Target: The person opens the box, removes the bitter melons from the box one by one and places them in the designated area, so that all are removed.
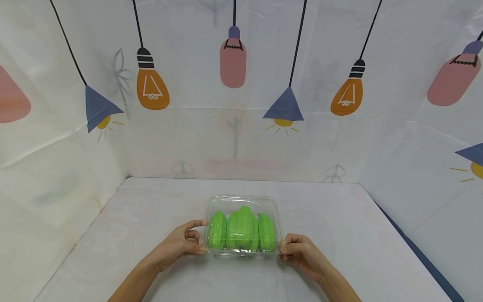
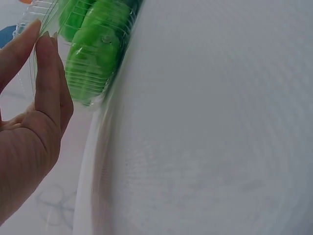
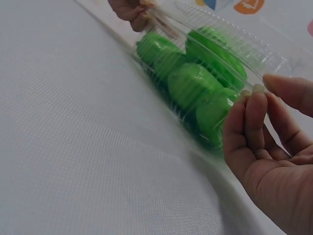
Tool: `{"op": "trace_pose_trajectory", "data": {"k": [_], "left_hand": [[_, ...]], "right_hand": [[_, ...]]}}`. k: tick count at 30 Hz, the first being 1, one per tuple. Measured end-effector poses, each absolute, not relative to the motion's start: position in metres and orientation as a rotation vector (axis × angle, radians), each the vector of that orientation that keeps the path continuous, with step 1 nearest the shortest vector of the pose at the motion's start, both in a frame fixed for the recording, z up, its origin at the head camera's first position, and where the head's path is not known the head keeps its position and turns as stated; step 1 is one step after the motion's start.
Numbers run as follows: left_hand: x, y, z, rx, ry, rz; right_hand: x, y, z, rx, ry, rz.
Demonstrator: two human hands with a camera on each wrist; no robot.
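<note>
A clear plastic clamshell box sits near the middle of the white table in the head view, its lid down. Inside lie several bright green, ribbed, fruit-shaped pieces; their exact kind is unclear. At the box's left side, my left hand pinches the rim between thumb and fingers, as the left wrist view shows with the hand close up. On the opposite side, my right hand grips the front right corner. In the right wrist view, the fingertips and thumb hold the rim where lid and base meet.
The white table spreads around the box on all sides. White cloth walls printed with hanging lamps and bulbs stand behind and at both sides. A dark blue strip runs along the table's right edge.
</note>
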State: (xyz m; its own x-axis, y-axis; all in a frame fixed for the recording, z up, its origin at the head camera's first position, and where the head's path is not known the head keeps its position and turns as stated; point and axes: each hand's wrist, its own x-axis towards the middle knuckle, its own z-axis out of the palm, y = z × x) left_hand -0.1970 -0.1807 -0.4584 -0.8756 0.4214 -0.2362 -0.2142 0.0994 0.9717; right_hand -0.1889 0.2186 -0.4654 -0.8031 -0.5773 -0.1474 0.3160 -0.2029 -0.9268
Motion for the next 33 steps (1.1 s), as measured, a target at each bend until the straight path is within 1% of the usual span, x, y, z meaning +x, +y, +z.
{"op": "trace_pose_trajectory", "data": {"k": [33], "left_hand": [[-0.1918,-0.1823,-0.4594,0.231,1.940,1.836]], "right_hand": [[-0.1853,0.2172,-0.4645,-0.299,1.488,-2.041]]}}
